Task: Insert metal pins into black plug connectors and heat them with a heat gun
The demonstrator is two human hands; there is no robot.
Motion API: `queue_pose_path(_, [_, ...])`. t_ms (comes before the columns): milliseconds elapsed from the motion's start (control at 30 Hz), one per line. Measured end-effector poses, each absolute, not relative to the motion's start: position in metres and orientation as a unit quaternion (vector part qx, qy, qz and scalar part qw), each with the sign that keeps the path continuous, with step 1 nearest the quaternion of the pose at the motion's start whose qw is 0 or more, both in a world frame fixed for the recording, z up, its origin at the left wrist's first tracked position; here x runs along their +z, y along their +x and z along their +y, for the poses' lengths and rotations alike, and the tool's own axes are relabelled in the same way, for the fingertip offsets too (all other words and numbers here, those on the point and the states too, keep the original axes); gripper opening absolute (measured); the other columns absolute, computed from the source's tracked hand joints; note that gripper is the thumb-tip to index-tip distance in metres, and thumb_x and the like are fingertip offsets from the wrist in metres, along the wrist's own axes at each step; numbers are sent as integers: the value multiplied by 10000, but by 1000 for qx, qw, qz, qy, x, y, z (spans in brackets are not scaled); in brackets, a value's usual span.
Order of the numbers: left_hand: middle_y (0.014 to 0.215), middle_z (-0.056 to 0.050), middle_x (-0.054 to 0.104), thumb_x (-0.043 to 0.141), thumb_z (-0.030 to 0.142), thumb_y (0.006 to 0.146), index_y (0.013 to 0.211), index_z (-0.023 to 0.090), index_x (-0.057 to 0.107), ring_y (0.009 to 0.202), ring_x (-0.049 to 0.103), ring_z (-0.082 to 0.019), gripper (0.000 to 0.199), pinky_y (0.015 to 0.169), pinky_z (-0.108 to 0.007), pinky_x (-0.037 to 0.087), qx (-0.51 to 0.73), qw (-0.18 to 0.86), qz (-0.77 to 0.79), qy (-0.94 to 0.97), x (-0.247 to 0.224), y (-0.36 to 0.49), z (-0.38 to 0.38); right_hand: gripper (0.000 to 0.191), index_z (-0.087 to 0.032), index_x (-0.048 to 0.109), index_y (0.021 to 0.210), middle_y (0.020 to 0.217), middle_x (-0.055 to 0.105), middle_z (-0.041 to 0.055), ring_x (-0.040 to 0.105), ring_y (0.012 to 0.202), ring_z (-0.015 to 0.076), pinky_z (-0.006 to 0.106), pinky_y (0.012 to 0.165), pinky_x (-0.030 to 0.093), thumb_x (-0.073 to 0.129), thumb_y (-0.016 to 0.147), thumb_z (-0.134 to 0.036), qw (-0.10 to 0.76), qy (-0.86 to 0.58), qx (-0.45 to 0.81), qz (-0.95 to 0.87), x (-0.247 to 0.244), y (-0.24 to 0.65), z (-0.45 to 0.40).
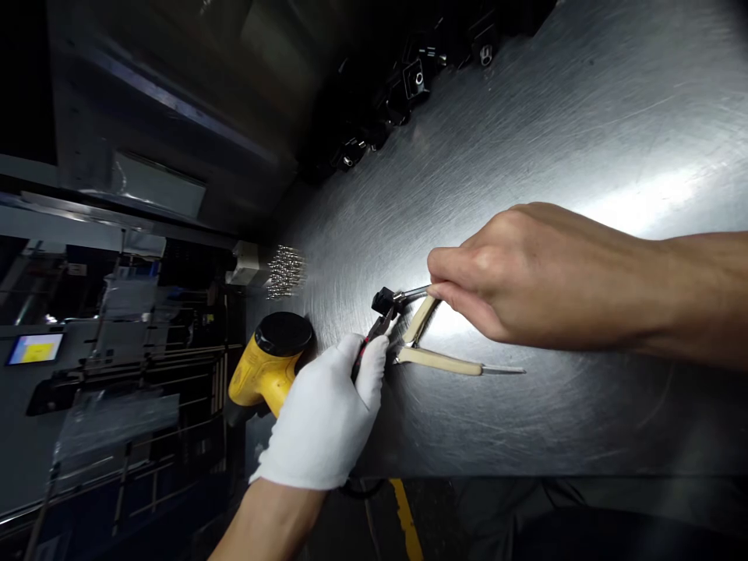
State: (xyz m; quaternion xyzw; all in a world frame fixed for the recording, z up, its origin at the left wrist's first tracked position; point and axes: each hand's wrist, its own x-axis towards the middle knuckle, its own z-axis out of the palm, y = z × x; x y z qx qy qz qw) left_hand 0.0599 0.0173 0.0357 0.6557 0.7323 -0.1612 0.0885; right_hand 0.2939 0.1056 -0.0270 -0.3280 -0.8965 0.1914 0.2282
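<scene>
My left hand (324, 413), in a white glove, is closed on a dark tool with red on its handle (363, 348). The tool's narrow tip reaches a small black part (384, 301). My bare right hand (514, 280) is closed on a thin metal rod (414, 294), whose far end meets the same black part. Just below the rod, cream-handled pliers (441, 361) lie on the metal table with their handles spread. The fingertips of my right hand hide the end of one cream handle.
A yellow tool with a black end (262, 366) is left of my gloved hand. Behind it stands a cluster of small metal pins (286, 272). Several black parts (416, 79) line the back of the metal table (584, 148).
</scene>
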Motion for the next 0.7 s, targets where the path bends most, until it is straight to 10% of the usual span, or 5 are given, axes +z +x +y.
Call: queue_pose_path(700, [719, -4, 612, 376, 482, 1025, 846, 222, 537, 644, 592, -175, 354, 623, -295, 383, -196, 120, 641, 732, 41, 37, 38, 304, -186, 742, 745, 621, 626, -30, 412, 578, 99, 318, 594, 268, 590, 975, -313, 212, -230, 170, -934, -20, 298, 144])
